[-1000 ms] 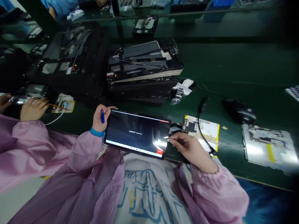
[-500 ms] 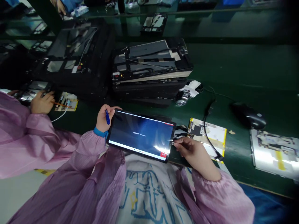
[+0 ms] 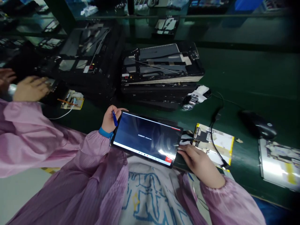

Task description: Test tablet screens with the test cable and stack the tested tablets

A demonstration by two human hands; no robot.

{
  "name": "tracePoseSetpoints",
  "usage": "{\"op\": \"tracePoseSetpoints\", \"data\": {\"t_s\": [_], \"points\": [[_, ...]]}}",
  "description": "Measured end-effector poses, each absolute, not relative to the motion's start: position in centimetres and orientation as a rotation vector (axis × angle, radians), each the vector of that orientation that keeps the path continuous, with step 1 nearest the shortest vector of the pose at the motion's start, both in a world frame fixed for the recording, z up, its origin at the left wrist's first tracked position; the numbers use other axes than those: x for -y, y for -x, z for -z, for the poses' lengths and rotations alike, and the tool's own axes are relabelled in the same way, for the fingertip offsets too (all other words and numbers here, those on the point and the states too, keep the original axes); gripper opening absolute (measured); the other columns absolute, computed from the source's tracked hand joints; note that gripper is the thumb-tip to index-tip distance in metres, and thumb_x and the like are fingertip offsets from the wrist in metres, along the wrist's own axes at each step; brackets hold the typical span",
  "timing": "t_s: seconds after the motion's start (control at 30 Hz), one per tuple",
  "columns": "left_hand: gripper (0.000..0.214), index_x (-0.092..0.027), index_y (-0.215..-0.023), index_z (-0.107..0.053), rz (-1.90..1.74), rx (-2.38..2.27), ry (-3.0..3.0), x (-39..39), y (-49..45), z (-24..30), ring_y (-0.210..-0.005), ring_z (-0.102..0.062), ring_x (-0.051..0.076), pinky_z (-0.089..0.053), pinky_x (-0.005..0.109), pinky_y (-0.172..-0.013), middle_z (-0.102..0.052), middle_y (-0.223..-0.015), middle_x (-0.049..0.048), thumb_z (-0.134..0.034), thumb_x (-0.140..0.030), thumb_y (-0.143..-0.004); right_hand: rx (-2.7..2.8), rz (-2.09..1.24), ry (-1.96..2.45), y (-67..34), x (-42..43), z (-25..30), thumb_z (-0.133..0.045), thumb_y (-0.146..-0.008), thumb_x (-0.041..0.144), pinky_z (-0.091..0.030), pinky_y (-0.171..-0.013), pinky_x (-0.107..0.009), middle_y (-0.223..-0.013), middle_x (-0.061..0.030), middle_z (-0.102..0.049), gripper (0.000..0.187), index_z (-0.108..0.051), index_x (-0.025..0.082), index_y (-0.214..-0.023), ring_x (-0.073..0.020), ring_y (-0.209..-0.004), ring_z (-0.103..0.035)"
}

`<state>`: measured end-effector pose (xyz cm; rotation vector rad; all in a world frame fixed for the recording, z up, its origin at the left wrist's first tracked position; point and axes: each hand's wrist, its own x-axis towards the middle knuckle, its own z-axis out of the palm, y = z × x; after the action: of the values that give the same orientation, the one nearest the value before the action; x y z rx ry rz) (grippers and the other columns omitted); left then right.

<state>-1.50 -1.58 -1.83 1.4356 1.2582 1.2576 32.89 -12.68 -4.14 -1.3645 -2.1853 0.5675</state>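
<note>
A black tablet [image 3: 147,139] with a lit dark screen is tilted up over my lap at the table's front edge. My left hand [image 3: 110,118] grips its left edge, fingers closed, with a small blue pen [image 3: 114,118] tucked between them. My right hand [image 3: 198,159] is closed at the tablet's right edge, where a thin cable or tool meets it; what the fingers pinch is too small to name.
Stacks of opened black tablets [image 3: 161,70] and trays [image 3: 86,62] fill the green table [image 3: 246,72] behind. A yellow-edged board with a black cable [image 3: 214,140], a black mouse [image 3: 257,128] and a silver panel [image 3: 278,159] lie at the right. A co-worker's hands [image 3: 28,87] work at the left.
The view has shifted, so everything sits further right. My right hand has closed in against the tablet's right edge. The co-worker's hands have moved up and left, away from the small yellow board.
</note>
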Motion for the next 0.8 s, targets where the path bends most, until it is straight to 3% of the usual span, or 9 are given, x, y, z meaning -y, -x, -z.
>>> {"op": "tracePoseSetpoints", "data": {"t_s": [0.27, 0.57, 0.63, 0.7, 0.8], "points": [[0.036, -0.023, -0.072, -0.032, -1.235, -1.286, -1.458, 1.5, 1.6, 2.0, -0.082, -0.069, 0.020, -0.050, 0.036, -0.078, -0.072, -0.087, 0.0059, -0.061, -0.042, -0.083, 2.379, -0.235, 1.309, -33.1, 12.6, 4.7, -0.040, -0.097, 0.029, -0.049, -0.059, -0.028, -0.081, -0.0085, -0.068, 0.029, -0.065, 0.017, -0.095, -0.0171, -0.066, -0.064], [0.038, -0.022, -0.071, -0.034, -1.265, -1.288, -1.487, 0.7, 1.6, 1.9, -0.080, -0.070, 0.021, -0.052, 0.036, -0.076, -0.072, -0.082, 0.0057, -0.064, -0.043, -0.081, 2.075, -0.441, 1.631, -35.3, 11.7, 2.4, -0.044, -0.091, 0.053, -0.048, -0.061, -0.032, -0.074, -0.0078, -0.068, 0.043, -0.062, 0.021, -0.114, -0.0208, -0.062, -0.063], [0.037, -0.022, -0.071, -0.034, -1.261, -1.291, -1.501, 0.7, 1.5, 1.8, -0.081, -0.070, 0.022, -0.052, 0.037, -0.077, -0.072, -0.081, 0.0053, -0.064, -0.043, -0.080, 1.855, -0.365, 1.881, -36.7, 11.1, 1.6, -0.043, -0.088, 0.058, -0.043, -0.054, -0.031, -0.061, -0.0046, -0.061, 0.048, -0.062, 0.019, -0.108, -0.0190, -0.052, -0.056], [0.037, -0.023, -0.071, -0.035, -1.268, -1.297, -1.509, 0.7, 1.5, 1.6, -0.082, -0.070, 0.022, -0.052, 0.037, -0.076, -0.072, -0.082, 0.0054, -0.064, -0.043, -0.080, 1.705, -0.289, 2.068, -38.7, 10.6, 0.9, -0.044, -0.084, 0.062, -0.037, -0.048, -0.030, -0.053, -0.0025, -0.054, 0.048, -0.062, 0.018, -0.089, -0.0174, -0.046, -0.051], [0.036, -0.023, -0.071, -0.035, -1.282, -1.299, -1.511, 0.8, 1.5, 1.5, -0.081, -0.070, 0.022, -0.052, 0.035, -0.073, -0.073, -0.084, 0.0065, -0.065, -0.041, -0.080, 1.735, -0.437, 2.248, -41.9, 10.7, 0.5, -0.057, -0.075, 0.060, -0.033, -0.046, -0.030, -0.048, -0.0035, -0.053, 0.039, -0.056, 0.022, -0.065, -0.0163, -0.043, -0.048]]}}
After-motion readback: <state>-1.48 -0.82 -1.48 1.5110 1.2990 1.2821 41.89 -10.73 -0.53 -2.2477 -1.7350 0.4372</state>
